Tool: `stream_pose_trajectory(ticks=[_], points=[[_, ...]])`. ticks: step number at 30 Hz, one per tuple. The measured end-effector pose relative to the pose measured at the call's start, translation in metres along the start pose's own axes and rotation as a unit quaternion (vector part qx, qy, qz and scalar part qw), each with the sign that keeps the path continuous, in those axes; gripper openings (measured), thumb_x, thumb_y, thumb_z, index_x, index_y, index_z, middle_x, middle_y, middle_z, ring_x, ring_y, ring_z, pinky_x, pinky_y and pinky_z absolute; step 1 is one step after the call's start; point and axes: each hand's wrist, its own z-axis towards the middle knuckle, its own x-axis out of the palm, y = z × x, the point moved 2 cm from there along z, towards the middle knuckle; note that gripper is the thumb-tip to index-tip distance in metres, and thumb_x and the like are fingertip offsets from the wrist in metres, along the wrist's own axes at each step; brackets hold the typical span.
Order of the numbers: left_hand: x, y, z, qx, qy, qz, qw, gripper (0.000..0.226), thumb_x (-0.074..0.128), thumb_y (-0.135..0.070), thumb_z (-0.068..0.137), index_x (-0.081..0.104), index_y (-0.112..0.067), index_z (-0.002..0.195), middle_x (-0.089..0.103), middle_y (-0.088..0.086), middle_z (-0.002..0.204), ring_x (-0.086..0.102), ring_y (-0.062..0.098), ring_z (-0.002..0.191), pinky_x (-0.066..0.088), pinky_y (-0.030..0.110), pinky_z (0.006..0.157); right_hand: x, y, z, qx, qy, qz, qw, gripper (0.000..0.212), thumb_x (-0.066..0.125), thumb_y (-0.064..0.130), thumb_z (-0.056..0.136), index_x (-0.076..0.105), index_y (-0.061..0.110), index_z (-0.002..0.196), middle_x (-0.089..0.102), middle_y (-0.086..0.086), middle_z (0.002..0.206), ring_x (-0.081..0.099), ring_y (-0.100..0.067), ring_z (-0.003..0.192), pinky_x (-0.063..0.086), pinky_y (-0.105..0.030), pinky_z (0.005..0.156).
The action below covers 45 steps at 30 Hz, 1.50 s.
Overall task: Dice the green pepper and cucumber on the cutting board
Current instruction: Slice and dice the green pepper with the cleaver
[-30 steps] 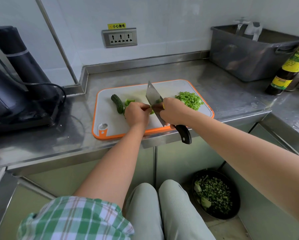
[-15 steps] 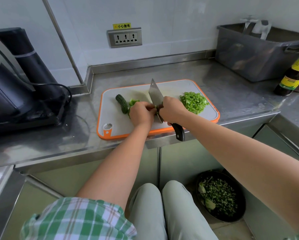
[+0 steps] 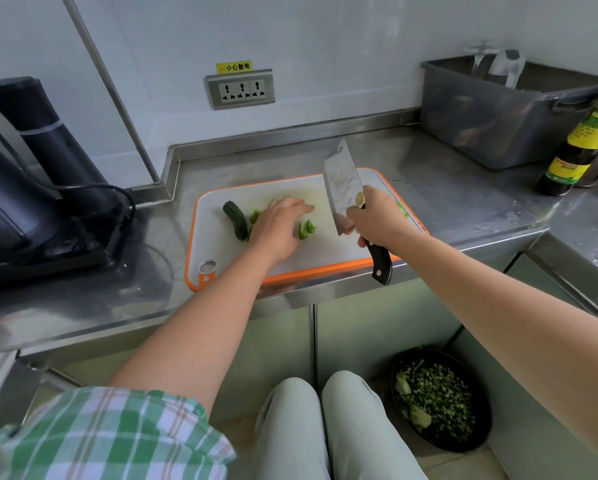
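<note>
a few green pepper pieces lie mid cutting board, just beside the left hand, which lies flat with fingers stretched out, grasping nothing, more pepper showing at its far edge. the cucumber lies at the board's left side, not yet diced. the right hand is wrapped round the handle of the knife, blade upright and clear of the board. the step in hand looks like dicing the pepper: next, gather the loose pieces under the fingertips, then bring the blade down beside them, knuckles well back.
</note>
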Motion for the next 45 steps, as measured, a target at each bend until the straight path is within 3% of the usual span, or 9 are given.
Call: stream_pose_trajectory(ticks=[4, 11, 17, 23, 30, 34, 38, 41, 45], points=[[0.000, 0.001, 0.015, 0.046, 0.075, 0.021, 0.996, 0.043, 0.058, 0.006, 0.080, 0.070, -0.018, 0.114, 0.062, 0.005, 0.121, 0.055, 0.027, 0.114, 0.042, 0.032, 0.096, -0.001, -0.006, 0.000, 0.003, 0.016, 0.000, 1.000, 0.011, 0.039, 0.005, 0.092, 0.041, 0.006, 0.103, 0.062, -0.014, 0.085, 0.055, -0.019, 0.044, 0.031, -0.012, 0.029], [-0.001, 0.000, 0.009, 0.004, 0.023, 0.023, 0.999, 0.026, 0.067, -0.021, 0.084, 0.071, -0.021, 0.110, 0.063, 0.003, 0.106, 0.057, 0.024, 0.103, 0.042, 0.027, 0.079, 0.003, -0.011, 0.003, 0.000, 0.047, 0.007, 0.999, 0.022, 0.047, 0.009, 0.092, 0.047, 0.004, 0.113, 0.067, -0.009, 0.077, 0.053, -0.015, 0.038, 0.037, -0.015, 0.032], [-0.011, 0.008, 0.018, -0.072, -0.085, 0.033, 0.993, 0.031, 0.056, -0.022, 0.087, 0.066, -0.013, 0.115, 0.061, 0.011, 0.115, 0.048, 0.033, 0.111, 0.042, 0.037, 0.088, 0.006, -0.012, 0.008, 0.008, 0.045, 0.011, 0.999, 0.021, 0.048, 0.021, 0.098, 0.046, 0.005, 0.110, 0.069, -0.011, 0.092, 0.053, -0.013, 0.038, 0.039, -0.017, 0.033], [0.010, 0.010, 0.039, -0.126, 0.010, 0.128, 0.984, 0.031, 0.044, -0.018, 0.097, 0.064, -0.019, 0.121, 0.053, 0.012, 0.126, 0.041, 0.033, 0.119, 0.033, 0.037, 0.095, 0.010, -0.014, 0.014, 0.015, 0.063, 0.003, 0.998, 0.022, 0.043, 0.008, 0.094, 0.043, 0.001, 0.114, 0.066, -0.013, 0.092, 0.055, -0.017, 0.042, 0.038, -0.016, 0.032], [0.013, 0.015, 0.039, -0.091, -0.035, 0.045, 0.994, 0.021, 0.058, -0.019, 0.091, 0.070, -0.028, 0.105, 0.063, 0.003, 0.109, 0.049, 0.029, 0.109, 0.034, 0.035, 0.088, 0.007, -0.016, 0.010, 0.011, 0.063, 0.016, 0.998, 0.025, 0.043, 0.006, 0.097, 0.045, -0.003, 0.120, 0.047, 0.014, 0.070, 0.052, -0.017, 0.043, 0.034, -0.014, 0.030], [0.014, 0.010, 0.043, -0.101, -0.046, -0.027, 0.993, 0.019, 0.060, -0.018, 0.089, 0.074, -0.029, 0.095, 0.072, -0.004, 0.099, 0.054, 0.026, 0.106, 0.039, 0.032, 0.090, 0.005, -0.019, 0.010, 0.004, 0.066, 0.030, 0.997, 0.020, 0.047, 0.012, 0.096, 0.053, 0.001, 0.112, 0.066, 0.014, 0.097, 0.051, -0.014, 0.033, 0.037, -0.016, 0.033], [0.019, -0.004, 0.049, -0.071, -0.007, -0.143, 0.987, 0.029, 0.057, -0.004, 0.086, 0.076, -0.022, 0.097, 0.075, -0.003, 0.096, 0.063, 0.021, 0.103, 0.048, 0.036, 0.095, -0.002, -0.025, 0.011, 0.006, 0.049, 0.004, 0.999, 0.018, 0.049, 0.017, 0.094, 0.052, 0.006, 0.108, 0.069, 0.000, 0.085, 0.054, -0.014, 0.037, 0.039, -0.017, 0.034], [0.015, -0.006, 0.045, -0.075, -0.058, -0.173, 0.980, 0.031, 0.052, -0.002, 0.085, 0.076, -0.018, 0.098, 0.075, -0.001, 0.095, 0.066, 0.020, 0.099, 0.050, 0.036, 0.092, -0.005, -0.025, 0.012, -0.008, 0.051, 0.029, 0.998, 0.014, 0.044, 0.008, 0.093, 0.051, 0.008, 0.105, 0.067, 0.014, 0.112, 0.055, -0.013, 0.036, 0.040, -0.019, 0.035], [0.003, 0.007, 0.025, -0.038, -0.078, -0.056, 0.995, 0.021, 0.058, -0.017, 0.084, 0.076, -0.025, 0.092, 0.073, -0.007, 0.094, 0.056, 0.022, 0.098, 0.045, 0.032, 0.084, -0.008, -0.016, 0.003, -0.038, 0.075, -0.029, 0.996, 0.018, 0.043, 0.006, 0.093, 0.050, 0.020, 0.084, 0.055, 0.010, 0.077, 0.055, -0.017, 0.041, 0.036, -0.017, 0.032]])
